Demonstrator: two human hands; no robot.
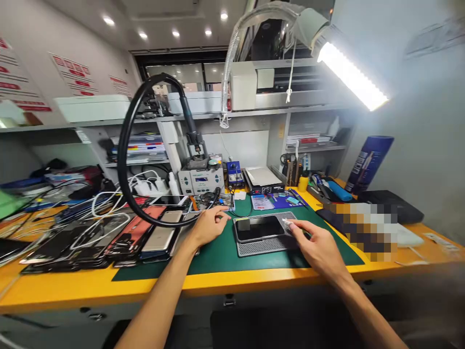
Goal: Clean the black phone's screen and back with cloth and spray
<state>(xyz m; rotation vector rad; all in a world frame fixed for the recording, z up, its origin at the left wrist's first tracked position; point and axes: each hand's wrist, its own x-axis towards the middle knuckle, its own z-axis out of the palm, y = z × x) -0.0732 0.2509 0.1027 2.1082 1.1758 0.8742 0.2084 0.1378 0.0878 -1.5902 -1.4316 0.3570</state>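
A phone (259,229) with a dark screen lies face up on a grey perforated pad (263,248), on top of a green mat (225,261). At the phone's right end my right hand (319,247) pinches a small white piece (286,222) between thumb and fingertips; its exact kind is too small to make out. To the left of the phone, my left hand (210,226) hovers over the mat with its index finger stretched out and the other fingers loosely bent. Nothing shows in that hand.
Stacked phones (162,232) and tangled white cables (105,206) crowd the left side. A thick black hose (125,145) loops above them from the hot-air station (201,182). A bright lamp (352,75) hangs overhead. A dark tray (334,191) of tools stands at right.
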